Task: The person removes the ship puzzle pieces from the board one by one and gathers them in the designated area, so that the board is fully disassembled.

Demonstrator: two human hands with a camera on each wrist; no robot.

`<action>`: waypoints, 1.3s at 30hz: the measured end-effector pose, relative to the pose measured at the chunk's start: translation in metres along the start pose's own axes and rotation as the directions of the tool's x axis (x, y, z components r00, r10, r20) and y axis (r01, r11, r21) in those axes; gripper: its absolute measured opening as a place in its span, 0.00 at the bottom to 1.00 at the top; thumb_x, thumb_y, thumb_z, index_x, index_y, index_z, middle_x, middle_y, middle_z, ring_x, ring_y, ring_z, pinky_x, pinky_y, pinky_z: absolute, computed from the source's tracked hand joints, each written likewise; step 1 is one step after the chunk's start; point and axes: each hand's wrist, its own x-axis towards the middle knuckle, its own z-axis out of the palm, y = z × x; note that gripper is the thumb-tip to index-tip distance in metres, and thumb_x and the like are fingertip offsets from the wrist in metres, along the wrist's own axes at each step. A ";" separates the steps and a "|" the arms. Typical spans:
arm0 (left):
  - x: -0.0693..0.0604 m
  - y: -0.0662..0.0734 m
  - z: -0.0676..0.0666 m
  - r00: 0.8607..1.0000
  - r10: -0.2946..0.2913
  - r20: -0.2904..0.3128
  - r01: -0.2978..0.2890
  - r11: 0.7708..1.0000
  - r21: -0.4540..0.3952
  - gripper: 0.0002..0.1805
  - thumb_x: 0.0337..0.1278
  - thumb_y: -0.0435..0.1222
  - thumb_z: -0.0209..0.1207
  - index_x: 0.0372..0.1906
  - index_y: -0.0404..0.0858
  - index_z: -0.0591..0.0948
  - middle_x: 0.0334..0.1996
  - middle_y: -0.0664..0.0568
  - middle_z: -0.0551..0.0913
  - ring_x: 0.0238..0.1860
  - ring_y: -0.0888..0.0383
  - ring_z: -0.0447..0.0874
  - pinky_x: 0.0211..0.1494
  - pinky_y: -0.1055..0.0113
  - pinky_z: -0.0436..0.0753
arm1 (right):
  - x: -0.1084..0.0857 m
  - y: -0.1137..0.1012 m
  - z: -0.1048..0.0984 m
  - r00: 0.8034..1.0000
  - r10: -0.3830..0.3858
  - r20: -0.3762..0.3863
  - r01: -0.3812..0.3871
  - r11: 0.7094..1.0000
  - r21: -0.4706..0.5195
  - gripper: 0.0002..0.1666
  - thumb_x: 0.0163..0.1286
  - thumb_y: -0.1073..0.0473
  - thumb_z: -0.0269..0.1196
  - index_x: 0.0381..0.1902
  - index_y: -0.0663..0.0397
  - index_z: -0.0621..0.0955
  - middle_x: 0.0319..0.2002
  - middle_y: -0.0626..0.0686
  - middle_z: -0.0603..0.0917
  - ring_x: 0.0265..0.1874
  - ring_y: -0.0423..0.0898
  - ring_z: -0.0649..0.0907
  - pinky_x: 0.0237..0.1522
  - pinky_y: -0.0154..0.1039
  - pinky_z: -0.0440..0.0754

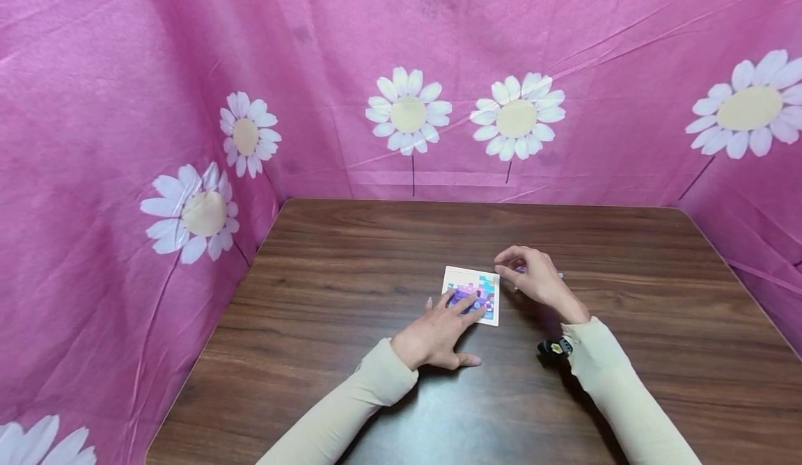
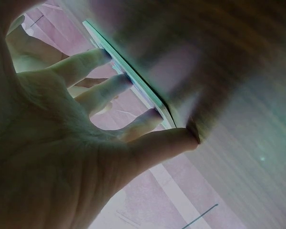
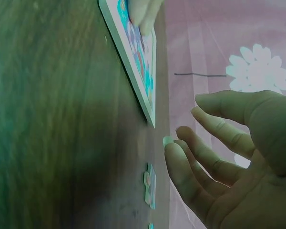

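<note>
A small jigsaw puzzle in a white-rimmed tray (image 1: 473,271) lies flat on the table. Its lower part and right side show purple, pink and blue pieces, while the upper left looks pale. My left hand (image 1: 438,333) rests on it with fingers spread, fingertips touching the pieces and the thumb on the table side. To the right of the tray, my right hand (image 1: 532,277) hovers with loosely bent fingers. In the right wrist view its fingers (image 3: 181,164) are apart with nothing between them. A loose puzzle piece (image 3: 150,186) lies on the table near that hand, partly hidden in the head view.
Another loose piece (image 1: 560,274) shows just beyond the right hand. A dark band with a yellow mark (image 1: 555,348) is at the right wrist. The brown wood-grain table (image 1: 351,256) is bordered by a pink curtain (image 1: 313,68) with white daisies.
</note>
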 end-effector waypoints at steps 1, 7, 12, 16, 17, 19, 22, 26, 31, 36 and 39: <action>0.000 0.000 0.000 1.000 0.000 -0.001 0.000 1.000 -0.003 0.50 0.61 0.65 0.64 0.83 0.54 0.59 0.85 0.54 0.55 0.83 0.37 0.54 0.74 0.34 0.72 | 0.000 -0.001 0.002 1.000 -0.008 0.006 0.008 1.000 -0.010 0.11 0.73 0.59 0.67 0.49 0.59 0.87 0.37 0.57 0.91 0.25 0.46 0.86 0.37 0.33 0.80; -0.001 0.000 0.000 1.000 0.002 -0.007 -0.002 1.000 -0.014 0.49 0.61 0.65 0.64 0.83 0.54 0.60 0.85 0.54 0.54 0.84 0.37 0.53 0.74 0.34 0.72 | 0.000 -0.005 0.011 0.999 -0.005 0.038 0.007 0.999 -0.045 0.10 0.74 0.59 0.67 0.49 0.57 0.87 0.39 0.55 0.90 0.39 0.48 0.84 0.41 0.37 0.78; 0.000 -0.001 0.000 1.000 0.001 -0.011 -0.001 1.000 -0.008 0.50 0.61 0.65 0.64 0.83 0.54 0.60 0.85 0.54 0.55 0.83 0.37 0.54 0.73 0.34 0.72 | 0.001 -0.006 0.016 0.999 -0.028 0.041 0.030 0.999 -0.039 0.08 0.73 0.61 0.68 0.47 0.55 0.88 0.40 0.55 0.90 0.38 0.47 0.84 0.42 0.38 0.77; 0.000 -0.001 0.000 1.000 0.000 -0.006 0.000 1.000 -0.016 0.50 0.61 0.65 0.64 0.83 0.54 0.60 0.85 0.55 0.54 0.84 0.37 0.53 0.74 0.34 0.71 | 0.001 -0.006 0.018 0.997 -0.045 0.058 0.047 0.998 -0.032 0.07 0.73 0.61 0.67 0.46 0.56 0.88 0.40 0.56 0.89 0.38 0.47 0.84 0.42 0.39 0.78; 0.001 -0.002 0.000 1.000 0.000 -0.005 0.000 1.000 -0.016 0.50 0.61 0.65 0.64 0.83 0.55 0.59 0.85 0.55 0.54 0.84 0.37 0.53 0.74 0.34 0.71 | 0.001 -0.006 0.019 0.997 -0.046 0.064 0.048 0.998 -0.035 0.07 0.73 0.61 0.67 0.46 0.56 0.88 0.41 0.56 0.89 0.38 0.47 0.84 0.42 0.40 0.78; 0.001 -0.001 0.000 1.000 0.001 -0.002 -0.001 1.000 -0.017 0.50 0.61 0.65 0.64 0.83 0.55 0.59 0.86 0.55 0.53 0.84 0.37 0.52 0.74 0.34 0.71 | 0.000 -0.005 0.021 0.996 -0.045 0.074 0.049 0.998 -0.042 0.07 0.73 0.61 0.67 0.46 0.56 0.88 0.41 0.56 0.88 0.39 0.47 0.84 0.44 0.40 0.79; 0.001 -0.001 0.000 1.000 0.002 0.003 -0.002 1.000 -0.010 0.50 0.61 0.65 0.64 0.84 0.54 0.59 0.86 0.55 0.53 0.84 0.37 0.52 0.74 0.34 0.71 | -0.001 -0.005 0.023 0.996 -0.053 0.075 0.057 0.997 -0.054 0.07 0.71 0.62 0.68 0.44 0.56 0.88 0.41 0.56 0.87 0.40 0.49 0.84 0.44 0.41 0.79; 0.001 -0.001 0.000 1.000 0.003 0.003 -0.003 1.000 0.003 0.50 0.61 0.65 0.64 0.84 0.54 0.59 0.86 0.54 0.53 0.84 0.37 0.53 0.73 0.34 0.72 | -0.002 -0.005 0.026 0.995 -0.069 0.069 0.074 0.995 -0.074 0.05 0.69 0.62 0.70 0.42 0.54 0.89 0.42 0.57 0.87 0.42 0.53 0.83 0.45 0.43 0.77; 0.002 -0.001 0.001 1.000 0.006 0.003 -0.006 1.000 0.009 0.51 0.61 0.66 0.63 0.84 0.54 0.58 0.86 0.54 0.53 0.84 0.37 0.53 0.73 0.34 0.73 | -0.002 -0.006 0.028 0.994 -0.080 0.072 0.086 0.992 -0.094 0.03 0.68 0.61 0.72 0.38 0.52 0.90 0.44 0.58 0.88 0.44 0.54 0.83 0.48 0.47 0.76; 0.001 -0.001 0.002 1.000 0.005 0.007 -0.005 1.000 0.012 0.51 0.61 0.66 0.63 0.84 0.55 0.58 0.86 0.54 0.53 0.84 0.37 0.53 0.73 0.34 0.73 | -0.002 -0.006 0.028 0.992 -0.090 0.086 0.099 0.990 -0.102 0.02 0.66 0.60 0.73 0.37 0.51 0.90 0.44 0.57 0.87 0.41 0.52 0.80 0.45 0.44 0.72; 0.002 -0.001 0.001 1.000 0.005 0.001 -0.005 1.000 0.017 0.51 0.61 0.66 0.63 0.84 0.54 0.58 0.86 0.54 0.53 0.84 0.37 0.53 0.73 0.34 0.73 | -0.002 -0.005 0.028 0.991 -0.104 0.083 0.112 0.988 -0.102 0.04 0.65 0.60 0.75 0.37 0.52 0.90 0.45 0.57 0.88 0.41 0.52 0.81 0.45 0.44 0.72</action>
